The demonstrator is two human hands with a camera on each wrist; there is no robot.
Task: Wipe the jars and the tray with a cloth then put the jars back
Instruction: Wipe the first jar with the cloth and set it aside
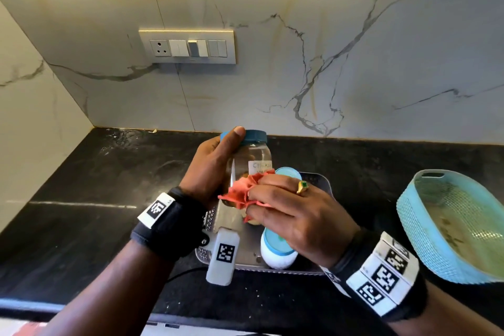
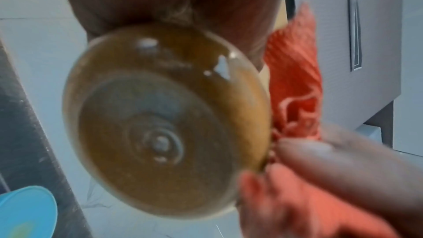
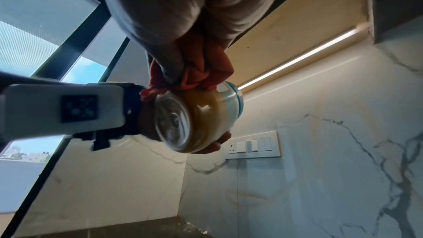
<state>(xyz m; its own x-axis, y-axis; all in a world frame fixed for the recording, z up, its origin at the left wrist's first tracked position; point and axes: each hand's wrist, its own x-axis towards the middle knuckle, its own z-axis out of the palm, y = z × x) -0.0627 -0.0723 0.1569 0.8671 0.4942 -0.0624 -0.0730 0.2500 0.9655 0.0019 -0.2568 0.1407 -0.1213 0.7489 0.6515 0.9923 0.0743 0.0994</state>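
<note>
Left hand [image 1: 211,169] grips the clear, blue-lidded glass jar [image 1: 249,157] above the perforated metal tray [image 1: 323,185]; at its 5 o'clock, right hand [image 1: 294,215] presses the bunched orange cloth [image 1: 241,192] against the glass.

Home kitchen. Black stone table [image 1: 81,188] w/ marble-look backsplash [image 1: 300,35], wall switch plate [image 1: 187,46], under-cabinet light strip [image 3: 304,57]. Cabinet w/ metal handle [image 2: 355,32] nearby.

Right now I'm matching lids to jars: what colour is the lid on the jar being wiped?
Dark teal blue lid, clearest in the head view.
</note>
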